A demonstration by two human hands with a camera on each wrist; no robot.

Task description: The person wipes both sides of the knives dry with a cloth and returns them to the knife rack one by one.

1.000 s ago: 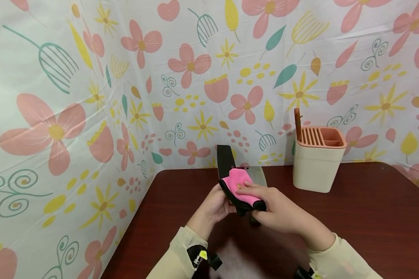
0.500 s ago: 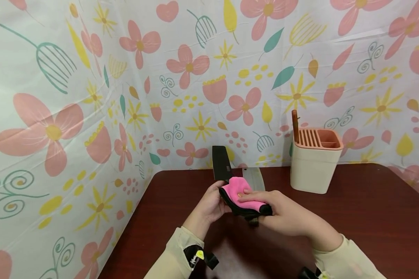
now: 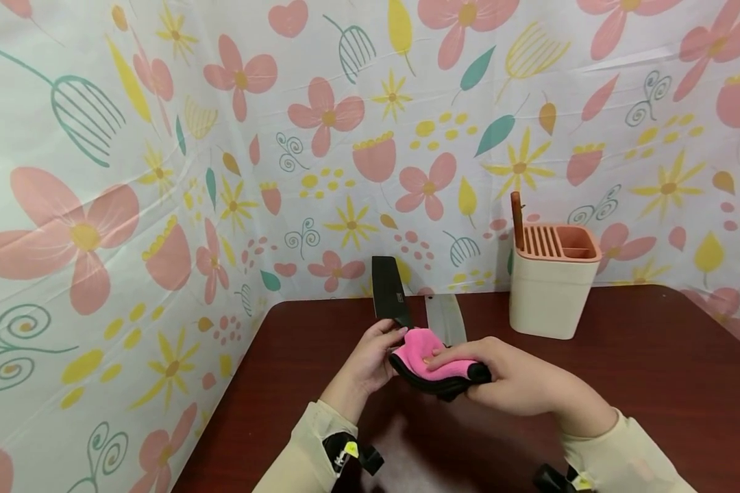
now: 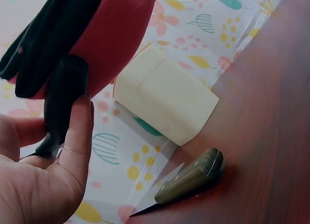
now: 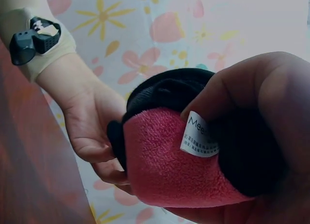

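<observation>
A black-bladed kitchen knife (image 3: pixel 387 287) points away from me, tilted up, in the head view. My left hand (image 3: pixel 365 363) grips it where the blade meets the handle. In the left wrist view, thumb and fingers pinch the black handle (image 4: pixel 68 91), whose butt end lies against the cloth. My right hand (image 3: pixel 521 376) grips a folded pink cloth (image 3: pixel 428 350) with black edging around the handle's end, covering it from above. A white label (image 5: pixel 199 139) hangs from the cloth in the right wrist view.
A second knife lies on the dark red table (image 3: pixel 641 356) behind the cloth, its silver blade (image 3: pixel 446 318) showing; its wooden handle (image 4: pixel 189 178) shows in the left wrist view. A cream knife block (image 3: pixel 553 298) with a pink slotted top holds a brown-handled item (image 3: pixel 517 219). Floral sheeting (image 3: pixel 327 178) backs the table.
The right hand and cloth have slid right and slightly down, off the blade toward the handle's end. More of the black blade shows. The left hand still holds the knife, shifted slightly left.
</observation>
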